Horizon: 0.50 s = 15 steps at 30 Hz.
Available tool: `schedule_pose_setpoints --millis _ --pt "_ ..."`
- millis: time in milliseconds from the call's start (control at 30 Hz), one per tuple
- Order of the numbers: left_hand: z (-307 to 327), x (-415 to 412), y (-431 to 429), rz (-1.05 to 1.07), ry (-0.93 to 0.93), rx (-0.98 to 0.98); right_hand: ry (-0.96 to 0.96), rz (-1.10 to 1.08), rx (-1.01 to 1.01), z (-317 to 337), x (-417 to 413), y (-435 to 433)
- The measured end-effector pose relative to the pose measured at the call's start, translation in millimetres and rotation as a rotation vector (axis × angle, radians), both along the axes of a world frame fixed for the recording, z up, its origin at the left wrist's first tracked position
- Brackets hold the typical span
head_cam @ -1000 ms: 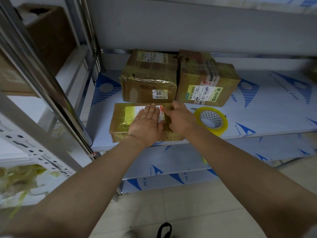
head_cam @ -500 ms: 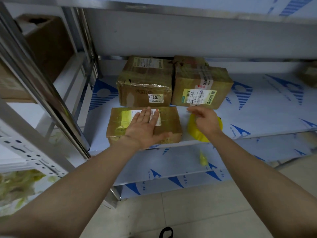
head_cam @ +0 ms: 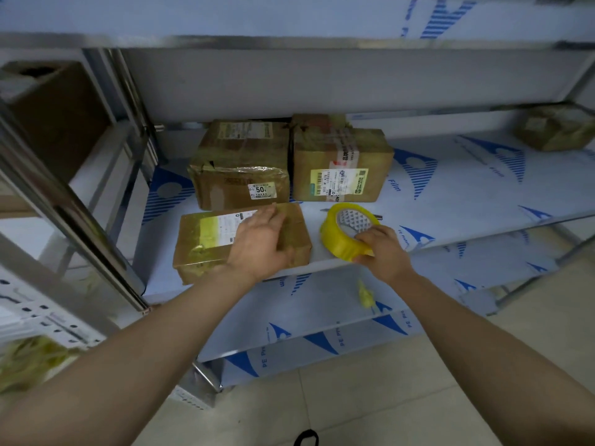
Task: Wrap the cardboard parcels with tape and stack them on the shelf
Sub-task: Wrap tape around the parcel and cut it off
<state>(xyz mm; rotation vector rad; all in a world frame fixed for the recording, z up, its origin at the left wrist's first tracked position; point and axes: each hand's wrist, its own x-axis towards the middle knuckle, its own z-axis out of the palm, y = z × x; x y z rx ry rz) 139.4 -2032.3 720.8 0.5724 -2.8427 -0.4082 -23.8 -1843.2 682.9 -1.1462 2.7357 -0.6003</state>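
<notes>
Parcels are sitting on a metal shelf (head_cam: 467,194). Toward its left end, at the front edge, a flat parcel (head_cam: 209,243) is lying label-up. The left hand (head_cam: 260,243) is resting palm-down on its right half, fingers stretched out and gripping nothing. Behind it, a sticker parcel (head_cam: 241,169) and a label parcel (head_cam: 341,165) are standing side by side, touching. Just right of the flat parcel, a yellow tape roll (head_cam: 344,233) is sitting near the front edge, perhaps tipping up slightly. The right hand (head_cam: 383,252) is curling its fingers round the roll's near rim, gripping it. Far right, at the back, a blurred parcel (head_cam: 557,127) is standing alone.
</notes>
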Motion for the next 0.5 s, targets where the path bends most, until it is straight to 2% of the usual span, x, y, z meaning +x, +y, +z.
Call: schedule_pose_setpoints --millis 100,200,300,500 --pt "10.8 -8.8 16.9 0.033 0.257 0.291 -0.091 -0.01 -0.236 6.8 16.4 14.2" --pt "20.8 -26.8 36.2 0.098 0.257 0.645 -0.18 0.017 -0.298 17.5 27.5 21.3" --pt "26.8 -35.2 49.9 0.064 0.294 0.876 -0.285 0.038 -0.391 33.2 40.3 26.0" --pt "31.2 -25.3 60.4 -0.003 0.563 0.954 -0.41 0.024 -0.437 56.9 57.3 35.7"
